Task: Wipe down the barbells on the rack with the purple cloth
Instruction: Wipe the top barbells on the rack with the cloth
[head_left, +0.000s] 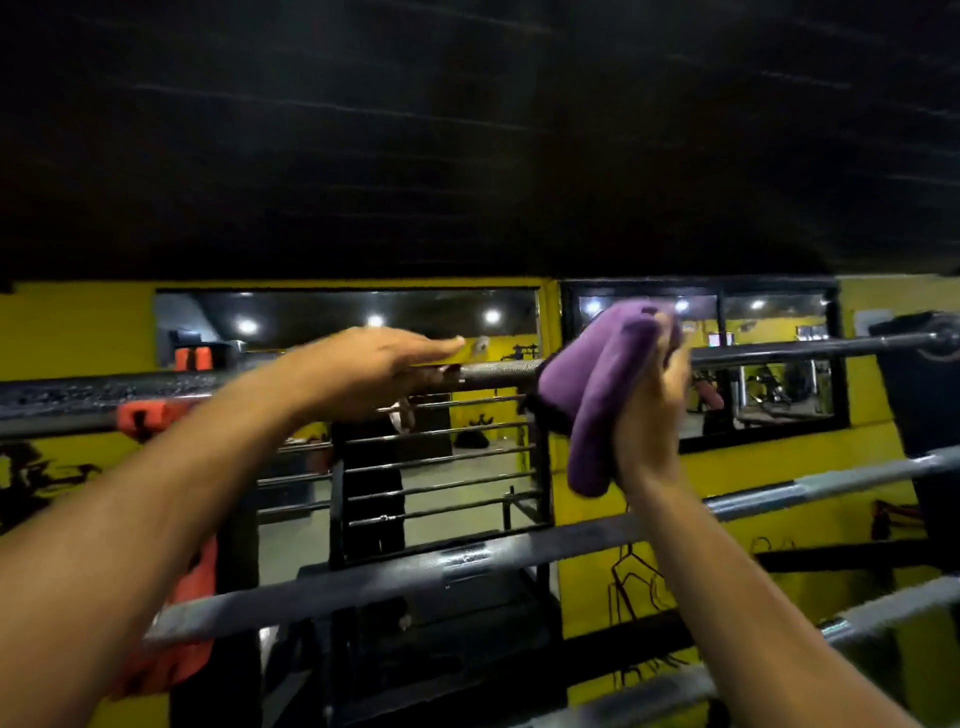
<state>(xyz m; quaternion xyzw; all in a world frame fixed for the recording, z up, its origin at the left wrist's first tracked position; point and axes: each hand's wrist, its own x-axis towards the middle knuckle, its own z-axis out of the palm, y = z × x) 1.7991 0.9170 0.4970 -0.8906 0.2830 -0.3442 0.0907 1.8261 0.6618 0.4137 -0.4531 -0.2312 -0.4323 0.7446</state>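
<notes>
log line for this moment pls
right hand grips purple cloth against top barbell | left hand rests flat on same bar | lower barbell untouched

Open gaps separate the stacked barbells (415, 566); wall (753, 467) blocks behind.

top bar (498, 373): stretch hidden behind cloth (597, 395) and left hand (374, 371) | both bar ends cut by frame edges | left fingers under bar unseen | lowest bar (883, 613): blurred | wall drawings (631, 582): unreadable
</notes>
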